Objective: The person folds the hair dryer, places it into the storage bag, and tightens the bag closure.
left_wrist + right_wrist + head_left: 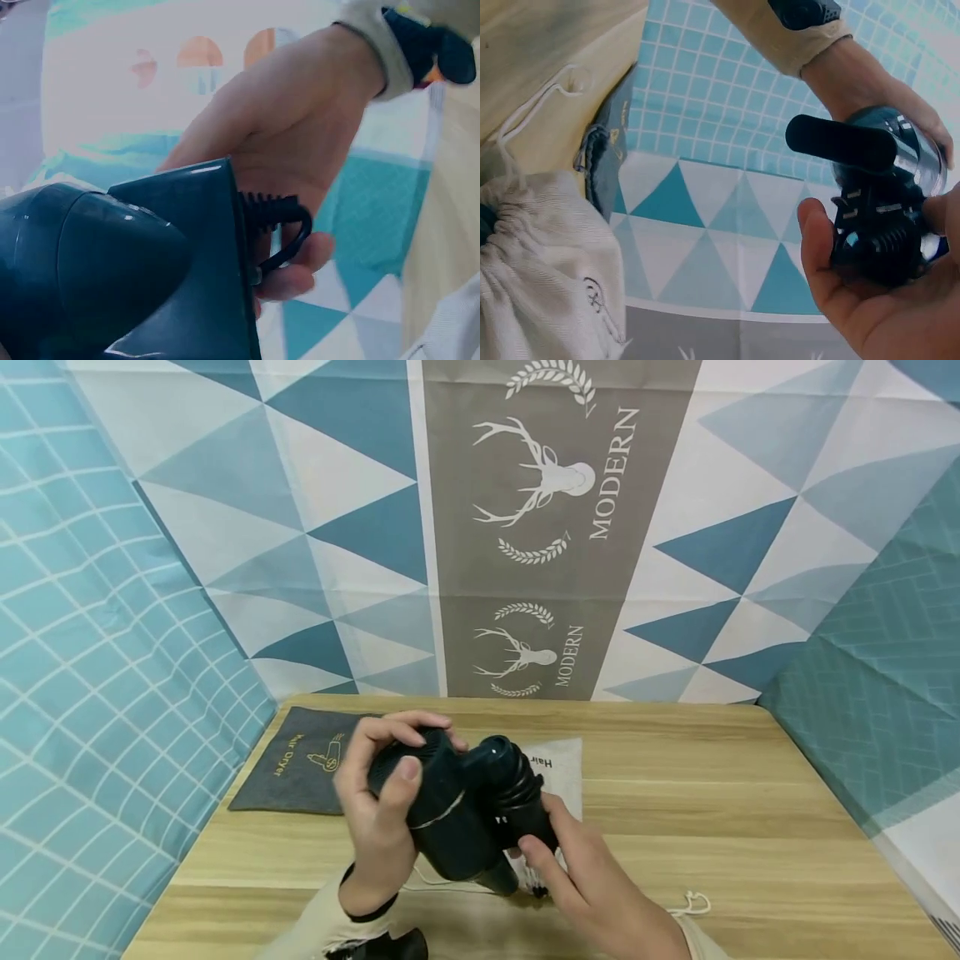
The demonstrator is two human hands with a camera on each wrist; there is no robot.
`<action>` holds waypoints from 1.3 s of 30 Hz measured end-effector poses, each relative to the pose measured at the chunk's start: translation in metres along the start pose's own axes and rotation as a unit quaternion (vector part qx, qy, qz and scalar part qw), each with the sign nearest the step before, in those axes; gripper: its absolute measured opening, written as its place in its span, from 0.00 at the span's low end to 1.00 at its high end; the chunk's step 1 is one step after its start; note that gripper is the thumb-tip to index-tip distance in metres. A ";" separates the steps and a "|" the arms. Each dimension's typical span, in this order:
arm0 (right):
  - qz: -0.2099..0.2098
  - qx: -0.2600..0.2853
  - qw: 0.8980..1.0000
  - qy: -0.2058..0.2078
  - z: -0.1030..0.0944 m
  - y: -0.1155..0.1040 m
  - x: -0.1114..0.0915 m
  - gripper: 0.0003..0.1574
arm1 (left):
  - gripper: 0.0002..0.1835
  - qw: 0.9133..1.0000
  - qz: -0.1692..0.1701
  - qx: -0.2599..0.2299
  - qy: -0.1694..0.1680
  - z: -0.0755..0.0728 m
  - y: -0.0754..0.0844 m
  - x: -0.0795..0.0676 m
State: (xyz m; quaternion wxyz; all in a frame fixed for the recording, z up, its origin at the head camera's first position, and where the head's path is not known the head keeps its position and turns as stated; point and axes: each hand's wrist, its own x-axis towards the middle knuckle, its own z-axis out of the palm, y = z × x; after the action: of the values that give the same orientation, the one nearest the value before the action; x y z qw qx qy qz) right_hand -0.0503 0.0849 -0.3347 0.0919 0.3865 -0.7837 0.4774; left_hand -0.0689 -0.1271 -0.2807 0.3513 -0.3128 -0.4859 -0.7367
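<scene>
A dark teal hair dryer (442,839) is held above the table, its rear end in my left hand (378,827), with the thumb over the vented end. My right hand (600,885) pinches the black plug end (528,827) beside the looped black cord (521,781). In the left wrist view, a ribbed cord sleeve (270,210) bends out of the dryer next to the left fingers. The right wrist view has the black plug and cord bundle (877,247) between the right thumb and fingers, below a dark rounded bar (840,142).
An off-white drawstring bag (566,768) lies under the hands, its white string (693,906) off to the right. A grey pouch printed "Hair Dryer" (285,768) lies at the back left of the wooden table (712,793). Patterned sheets (360,510) hang around the table.
</scene>
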 end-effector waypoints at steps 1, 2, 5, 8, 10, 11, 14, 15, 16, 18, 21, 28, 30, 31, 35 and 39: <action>0.004 0.006 1.000 -0.001 0.000 0.001 0.000 0.22 | 0.12 1.000 -0.006 0.005 -0.004 0.001 -0.002 -0.001; 0.005 0.011 1.000 -0.001 0.000 0.002 0.000 0.22 | 0.13 1.000 -0.012 0.009 -0.009 0.001 -0.004 -0.001; 0.014 0.012 1.000 0.008 -0.001 0.005 0.002 0.22 | 0.14 0.999 -0.028 0.018 -0.018 0.001 -0.008 0.000; 0.039 0.008 0.999 0.021 -0.003 0.006 0.002 0.22 | 0.14 0.998 -0.052 0.028 -0.036 0.000 -0.012 0.003; 0.052 0.002 0.998 0.038 -0.006 0.006 0.002 0.21 | 0.15 0.994 -0.075 0.047 -0.062 -0.002 -0.013 0.005; 0.060 -0.001 0.997 0.050 -0.007 0.006 0.001 0.21 | 0.16 0.991 -0.086 0.066 -0.079 -0.004 -0.013 0.006; 0.070 -0.002 0.994 0.086 -0.011 0.006 0.001 0.22 | 0.20 0.975 -0.109 0.133 -0.140 -0.011 -0.013 0.011; 0.074 0.000 0.993 0.097 -0.012 0.006 0.001 0.23 | 0.22 0.968 -0.116 0.159 -0.158 -0.015 -0.012 0.012; 0.077 0.005 0.992 0.104 -0.014 0.005 0.001 0.23 | 0.23 0.960 -0.121 0.183 -0.172 -0.019 -0.012 0.014; 0.079 0.010 0.990 0.112 -0.017 0.005 0.001 0.23 | 0.24 0.948 -0.134 0.221 -0.188 -0.027 -0.013 0.016; 0.076 0.016 0.990 0.115 -0.020 0.006 0.001 0.23 | 0.24 0.931 -0.163 0.255 -0.202 -0.041 -0.018 0.016; 0.073 0.007 0.991 0.113 -0.022 0.012 0.004 0.22 | 0.19 0.879 -0.212 0.362 -0.227 -0.081 -0.054 0.015; 0.071 0.007 0.991 0.110 -0.020 0.013 0.005 0.22 | 0.16 0.854 -0.239 0.397 -0.236 -0.095 -0.063 0.015; 0.069 0.007 0.992 0.109 -0.019 0.013 0.005 0.22 | 0.15 0.840 -0.250 0.417 -0.240 -0.102 -0.066 0.015; 0.073 0.010 0.991 0.108 -0.016 0.014 0.007 0.21 | 0.11 0.791 -0.273 0.487 -0.252 -0.123 -0.078 0.016; 0.085 0.009 0.989 0.120 -0.016 0.014 0.007 0.21 | 0.14 0.731 -0.286 0.556 -0.272 -0.138 -0.098 0.013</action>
State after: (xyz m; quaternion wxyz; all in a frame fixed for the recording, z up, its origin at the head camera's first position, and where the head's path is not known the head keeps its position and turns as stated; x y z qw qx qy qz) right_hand -0.0688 0.0975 -0.3324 0.1414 0.2591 -0.7927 0.5333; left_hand -0.1734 -0.2310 -0.3647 0.0877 -0.0952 -0.9500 -0.2840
